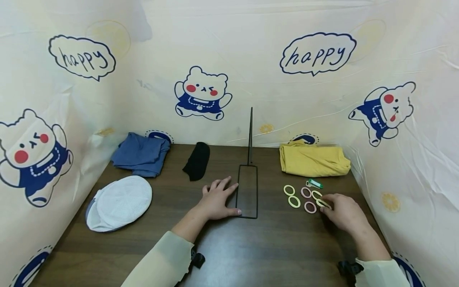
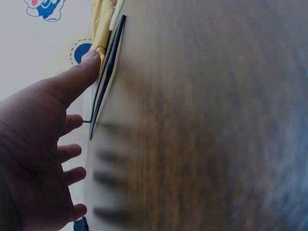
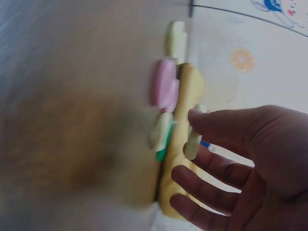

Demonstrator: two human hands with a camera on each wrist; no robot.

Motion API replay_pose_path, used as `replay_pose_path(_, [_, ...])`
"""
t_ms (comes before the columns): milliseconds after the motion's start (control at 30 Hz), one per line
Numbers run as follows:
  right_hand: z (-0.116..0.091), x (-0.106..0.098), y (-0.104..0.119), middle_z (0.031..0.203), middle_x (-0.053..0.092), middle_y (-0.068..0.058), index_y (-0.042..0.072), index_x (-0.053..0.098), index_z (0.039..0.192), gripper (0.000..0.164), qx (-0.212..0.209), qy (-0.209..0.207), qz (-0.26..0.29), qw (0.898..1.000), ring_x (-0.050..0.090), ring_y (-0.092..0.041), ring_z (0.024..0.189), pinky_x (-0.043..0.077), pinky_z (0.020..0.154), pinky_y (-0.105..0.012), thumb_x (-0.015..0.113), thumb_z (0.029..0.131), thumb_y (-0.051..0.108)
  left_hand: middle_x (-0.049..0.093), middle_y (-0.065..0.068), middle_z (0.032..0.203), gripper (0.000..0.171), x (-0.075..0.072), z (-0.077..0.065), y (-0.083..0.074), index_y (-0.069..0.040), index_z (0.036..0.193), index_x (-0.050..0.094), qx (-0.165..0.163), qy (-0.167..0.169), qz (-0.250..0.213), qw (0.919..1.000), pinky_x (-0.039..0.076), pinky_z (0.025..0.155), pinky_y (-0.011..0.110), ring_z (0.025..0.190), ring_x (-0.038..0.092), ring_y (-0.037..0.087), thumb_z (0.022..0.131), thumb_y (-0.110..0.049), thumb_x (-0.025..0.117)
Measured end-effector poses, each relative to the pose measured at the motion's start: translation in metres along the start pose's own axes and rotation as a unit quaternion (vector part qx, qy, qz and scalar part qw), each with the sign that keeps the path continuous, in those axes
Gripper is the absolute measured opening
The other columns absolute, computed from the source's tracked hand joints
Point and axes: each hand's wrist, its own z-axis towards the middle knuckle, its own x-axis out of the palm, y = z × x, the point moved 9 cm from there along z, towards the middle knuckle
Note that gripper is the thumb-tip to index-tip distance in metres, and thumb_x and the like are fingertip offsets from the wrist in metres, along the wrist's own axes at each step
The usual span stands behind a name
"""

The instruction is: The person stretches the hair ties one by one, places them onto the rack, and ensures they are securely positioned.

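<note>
My left hand point(image 1: 216, 201), fingers spread, is at the left side of a black wire stand point(image 1: 257, 191) with a flat rectangular base and a tall upright rod. Its thumb and index fingertip are right at the base's edge in the head view. My right hand point(image 1: 346, 213) pinches a pale yellow-green ring point(image 3: 193, 144) between thumb and index finger, raised off the table in the right wrist view. Beside it on the table lie more pale yellow-green rings point(image 1: 289, 202), pink rings point(image 1: 305, 208) and a small green item point(image 1: 315, 183).
Folded yellow cloth point(image 1: 313, 159) lies behind the rings. To the left are folded blue cloth point(image 1: 141, 153), a black sock point(image 1: 198, 161) and a white cap point(image 1: 122, 203) on the brown wooden table point(image 1: 251, 255). A printed white sheet point(image 1: 258, 87) surrounds the table's back and sides.
</note>
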Motion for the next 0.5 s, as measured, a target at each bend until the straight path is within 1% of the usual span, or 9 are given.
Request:
replay_pose_path(100, [-0.003,-0.018,0.016,0.105,0.071,-0.013,0.004,0.075,0.121,0.034,-0.025,-0.044,0.014,0.999,0.065,-0.028,0.087,0.051,0.074,-0.051,0.079,0.091,0.019,0.019,0.004,0.172,0.097,0.002,0.001,-0.001,-0.03,0.163,0.037,0.0,0.006,0.006,1.0,0.018,0.11,0.074,0.152,0.021,0.038,0.084,-0.072,0.072])
replay_pose_path(200, [-0.007,-0.037,0.037,0.103,0.071,-0.009,0.006,0.075,0.12,0.033,-0.064,-0.106,0.031,0.992,0.063,-0.024,0.084,0.05,0.071,-0.045,0.081,0.089,0.016,0.021,0.004,0.172,0.096,0.003,0.0,-0.001,-0.03,0.162,0.039,-0.001,0.011,0.014,0.9998,0.019,0.11,0.072,0.152,0.022,0.037,0.084,-0.073,0.072])
replay_pose_path(300, [-0.014,-0.057,0.062,0.103,0.071,-0.006,0.008,0.077,0.118,0.033,-0.116,-0.168,0.047,0.978,0.063,-0.019,0.081,0.051,0.07,-0.038,0.084,0.086,0.012,0.023,0.004,0.171,0.095,0.004,0.0,-0.001,-0.029,0.162,0.04,-0.001,0.015,0.019,0.9997,0.019,0.11,0.071,0.151,0.023,0.036,0.084,-0.073,0.071])
replay_pose_path(367, [-0.017,-0.069,0.08,0.104,0.072,-0.003,0.009,0.077,0.117,0.033,-0.146,-0.201,0.055,0.967,0.063,-0.016,0.08,0.05,0.069,-0.032,0.085,0.084,0.011,0.024,0.004,0.171,0.095,0.005,0.0,-0.002,-0.029,0.162,0.04,0.0,0.016,0.021,0.9997,0.02,0.11,0.071,0.151,0.023,0.036,0.084,-0.074,0.071])
replay_pose_path(500, [-0.02,-0.088,0.113,0.107,0.072,0.0,0.01,0.078,0.115,0.034,-0.187,-0.232,0.078,0.951,0.067,-0.013,0.08,0.051,0.071,-0.023,0.087,0.083,0.01,0.025,0.004,0.17,0.095,0.005,0.001,-0.003,-0.03,0.162,0.039,-0.001,0.018,0.027,0.9995,0.02,0.109,0.071,0.152,0.023,0.036,0.084,-0.075,0.07])
